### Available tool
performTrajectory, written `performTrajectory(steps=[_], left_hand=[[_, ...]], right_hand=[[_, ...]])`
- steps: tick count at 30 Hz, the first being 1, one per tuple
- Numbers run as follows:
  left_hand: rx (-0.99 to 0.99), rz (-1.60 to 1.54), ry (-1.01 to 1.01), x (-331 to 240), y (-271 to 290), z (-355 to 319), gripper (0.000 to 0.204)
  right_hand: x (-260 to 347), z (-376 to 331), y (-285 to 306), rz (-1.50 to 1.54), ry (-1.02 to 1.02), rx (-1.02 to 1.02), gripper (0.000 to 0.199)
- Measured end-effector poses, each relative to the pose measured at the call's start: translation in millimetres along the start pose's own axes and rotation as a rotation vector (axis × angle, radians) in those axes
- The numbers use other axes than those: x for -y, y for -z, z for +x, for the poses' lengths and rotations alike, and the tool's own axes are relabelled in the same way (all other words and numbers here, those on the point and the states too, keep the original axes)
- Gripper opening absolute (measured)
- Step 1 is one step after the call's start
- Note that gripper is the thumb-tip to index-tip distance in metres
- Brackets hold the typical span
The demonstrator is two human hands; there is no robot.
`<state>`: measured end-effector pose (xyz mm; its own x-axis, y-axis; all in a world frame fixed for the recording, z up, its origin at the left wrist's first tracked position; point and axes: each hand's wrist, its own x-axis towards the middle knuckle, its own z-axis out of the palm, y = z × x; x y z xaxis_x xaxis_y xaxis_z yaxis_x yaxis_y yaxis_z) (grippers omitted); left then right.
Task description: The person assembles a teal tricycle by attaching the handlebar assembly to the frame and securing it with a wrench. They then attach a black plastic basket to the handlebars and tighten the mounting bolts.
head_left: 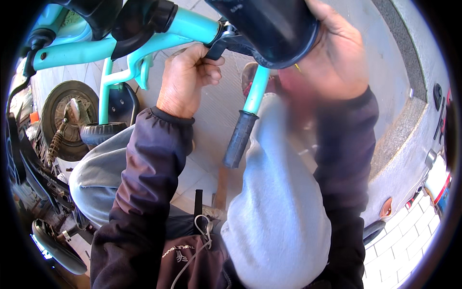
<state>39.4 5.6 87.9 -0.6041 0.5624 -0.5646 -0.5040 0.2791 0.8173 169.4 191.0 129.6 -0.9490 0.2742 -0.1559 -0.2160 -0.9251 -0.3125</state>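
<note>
A turquoise bike-like metal frame (pixel 192 25) reaches in from the upper left. My left hand (pixel 185 79) is closed at its end, thumb and forefinger pinching a black bracket (pixel 222 47) beside a small metal joint. A large black cylinder (pixel 269 29), tilted, hangs over that bracket at the top. Against its right side lies my right hand (pixel 339 55), gripping it, fingertips hidden and the wrist smeared by motion. Below the cylinder a turquoise bar (pixel 257 89) slants down to a black ribbed handle grip (pixel 239 139), which neither hand touches.
A spoked wheel (pixel 67 120) and a small black tire (pixel 102 132) stand at the left. Farther down lies a black rounded part (pixel 57 248). My knee in grey trousers (pixel 279 207) rises under the handle grip. At the right runs a pale ledge (pixel 409 130) with tools beyond it.
</note>
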Motion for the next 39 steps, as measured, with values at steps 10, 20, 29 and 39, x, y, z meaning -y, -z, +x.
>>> performTrajectory(steps=[10,20,29,39], left_hand=[[0.099,-0.157,-0.070,-82.9,6.2,-63.1,0.031],[0.364,-0.371,0.024,-148.2,65.6,-128.6,0.023],[0.420,-0.502,0.029,-167.8,120.7,-134.1,0.023],[0.345,-0.392,-0.094,-186.9,142.2,-147.9,0.023]], right_hand=[[18.2,4.4,-132.3,-0.173,0.036,0.057,0.035],[-4.9,-31.1,-228.4,-1.079,0.297,0.310,0.037],[-39.6,-19.9,-217.6,-2.335,1.110,0.585,0.057],[-54.3,9.4,-234.3,-2.207,1.232,0.615,0.039]])
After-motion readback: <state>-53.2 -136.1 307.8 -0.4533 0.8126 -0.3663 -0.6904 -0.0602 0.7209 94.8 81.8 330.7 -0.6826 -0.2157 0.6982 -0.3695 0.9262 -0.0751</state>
